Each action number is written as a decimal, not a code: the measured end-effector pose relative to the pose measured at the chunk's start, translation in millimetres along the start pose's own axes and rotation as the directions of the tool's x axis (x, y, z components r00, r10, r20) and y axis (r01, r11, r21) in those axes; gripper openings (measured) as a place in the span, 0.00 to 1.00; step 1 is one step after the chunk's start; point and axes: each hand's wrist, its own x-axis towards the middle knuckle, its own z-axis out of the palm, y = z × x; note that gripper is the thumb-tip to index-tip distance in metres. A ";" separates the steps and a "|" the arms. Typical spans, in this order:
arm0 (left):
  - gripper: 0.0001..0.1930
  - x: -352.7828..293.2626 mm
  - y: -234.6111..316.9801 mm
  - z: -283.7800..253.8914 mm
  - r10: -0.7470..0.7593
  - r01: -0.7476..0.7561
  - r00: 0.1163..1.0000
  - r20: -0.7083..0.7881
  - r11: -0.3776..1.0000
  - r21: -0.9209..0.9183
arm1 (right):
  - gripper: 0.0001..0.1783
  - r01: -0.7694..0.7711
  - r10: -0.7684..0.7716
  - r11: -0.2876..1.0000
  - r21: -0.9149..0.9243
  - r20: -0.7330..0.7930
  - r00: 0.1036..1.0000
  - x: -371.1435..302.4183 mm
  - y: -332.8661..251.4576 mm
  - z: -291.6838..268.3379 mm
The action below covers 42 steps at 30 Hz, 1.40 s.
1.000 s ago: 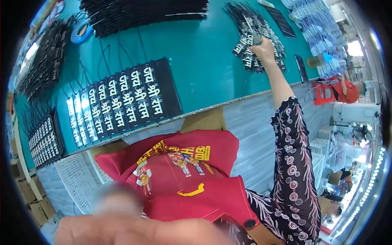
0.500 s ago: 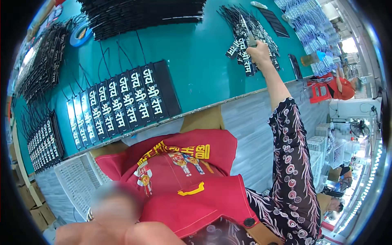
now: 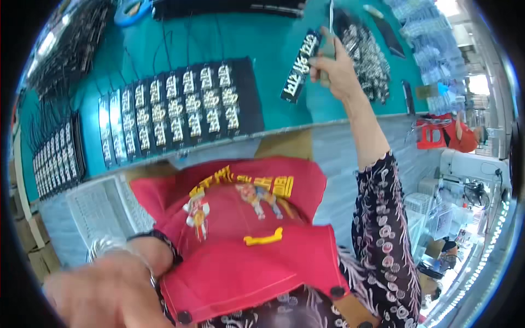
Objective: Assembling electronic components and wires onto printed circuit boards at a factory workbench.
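Teal covers the whole desk in front of me, and on it, from what I can see, most of the laying-out looks done: a long row of black rectangular panels with white raised characters lies side by side near the desk's front edge, with a second, darker batch of the same kind further to my left. Well apart from those, at my far right, a loose heap of black pieces with white marks sits unsorted, so I judge a fair share is left to do. Red cloth of my printed apron fills the lower middle. My right hand is stretched out over the desk, its fingers closed around one black panel with white characters, held tilted just above the teal surface, between the row and the heap. My left hand is blurred at the lower edge; I cannot tell how its fingers stand.
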 end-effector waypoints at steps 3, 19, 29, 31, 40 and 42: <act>0.14 12.5 10.0 -50.3 -0.027 0.027 0.997 -0.074 1.000 -0.002 | 0.47 -0.017 0.019 1.000 -0.025 0.114 0.993 -10.6 6.9 46.7; 0.35 -91.3 -116.0 -148.2 -0.238 0.298 0.865 -0.441 -0.465 0.834 | 0.38 0.028 0.021 0.988 -0.152 0.317 0.948 -10.8 45.6 108.9; 0.43 -92.1 -141.6 -157.8 -0.219 0.329 0.847 -0.485 -0.500 0.801 | 0.35 0.037 -0.003 0.994 -0.102 0.314 0.949 4.3 63.5 92.5; 0.42 -92.0 -144.1 -157.9 -0.212 0.336 0.843 -0.494 -0.510 0.792 | 0.35 0.023 0.008 0.995 -0.097 0.311 0.951 4.4 66.3 89.8; 0.26 -86.7 -147.9 -153.9 -0.251 0.229 0.855 -0.454 -0.603 0.764 | 0.37 -0.002 0.101 0.937 -0.349 0.265 0.959 5.4 64.9 92.8; 0.25 -83.8 -145.4 -152.8 -0.261 0.232 0.845 -0.466 -0.606 0.761 | 0.38 0.003 0.109 0.904 -0.428 0.237 0.965 3.6 62.2 96.6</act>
